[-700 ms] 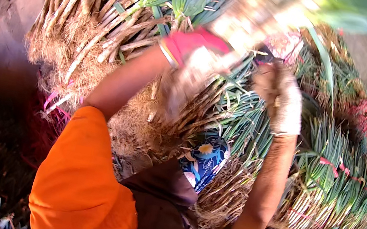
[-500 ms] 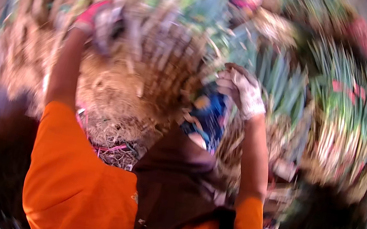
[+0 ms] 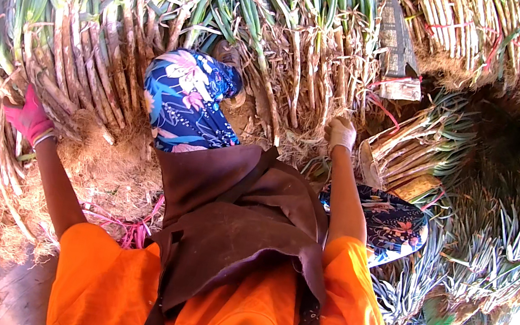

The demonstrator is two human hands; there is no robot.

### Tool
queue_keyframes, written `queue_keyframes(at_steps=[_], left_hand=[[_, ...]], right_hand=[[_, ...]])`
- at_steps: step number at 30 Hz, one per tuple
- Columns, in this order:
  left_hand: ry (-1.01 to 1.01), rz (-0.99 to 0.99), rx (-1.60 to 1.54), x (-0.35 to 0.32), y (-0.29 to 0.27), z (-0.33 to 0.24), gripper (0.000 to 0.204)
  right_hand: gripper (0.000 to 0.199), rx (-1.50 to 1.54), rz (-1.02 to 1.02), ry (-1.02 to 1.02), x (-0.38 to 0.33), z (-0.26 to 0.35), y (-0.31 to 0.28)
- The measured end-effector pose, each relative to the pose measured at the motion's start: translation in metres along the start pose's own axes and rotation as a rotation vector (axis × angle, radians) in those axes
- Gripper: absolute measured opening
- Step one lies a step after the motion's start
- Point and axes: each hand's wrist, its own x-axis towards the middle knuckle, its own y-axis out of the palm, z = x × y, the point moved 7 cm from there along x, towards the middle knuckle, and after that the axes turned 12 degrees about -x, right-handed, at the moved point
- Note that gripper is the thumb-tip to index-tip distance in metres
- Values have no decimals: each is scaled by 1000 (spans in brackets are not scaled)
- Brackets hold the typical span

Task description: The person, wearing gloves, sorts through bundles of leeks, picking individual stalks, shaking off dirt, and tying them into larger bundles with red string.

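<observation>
Long green onions [image 3: 94,57] with white, soil-stained stalks and tangled pale roots lie packed in front of me. At the far left, my left hand [image 3: 30,115] in a pink glove is closed around onion stalks that lie crosswise on the pile. My right hand [image 3: 340,135], in a whitish glove, is closed at the root ends of another group of green onions [image 3: 323,62]. Its fingers are folded away from view, so whatever they hold is hidden.
My knee in blue floral cloth [image 3: 194,102] rises between the onion rows. Pink ties [image 3: 135,232] lie by the roots at lower left. A bundle [image 3: 409,147] lies slanted at right, below a printed cardboard strip [image 3: 395,44]. Tied bundles [image 3: 464,31] stand far right.
The view has swung and sharpened from a blur. My left hand is farther left and lower in the picture; my right hand, formerly raised with bent fingers, is now lower and closed at the roots.
</observation>
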Motion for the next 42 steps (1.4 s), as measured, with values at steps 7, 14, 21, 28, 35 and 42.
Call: queue_keyframes(at_steps=[7, 14, 21, 28, 35, 42], left_hand=[[-78, 523, -1116, -65, 57, -303, 44], [-448, 1397, -1856, -151, 127, -483, 51], [-1235, 1771, -1800, -224, 168, -492, 39], [-1127, 1657, -1819, -204, 188, -487, 37], [-1096, 1735, -1760, -221, 182, -496, 40], [-1122, 1714, -1711, -224, 185, -490, 45]], right_hand=[[38, -608, -253, -359, 18, 33, 43], [63, -823, -377, -334, 47, 72, 24], [99, -1233, -265, -331, 65, 57, 73], [62, -985, -59, -339, 72, 99, 37], [68, -186, 153, -313, 24, 102, 62], [61, -450, 283, -236, -2, 131, 96]])
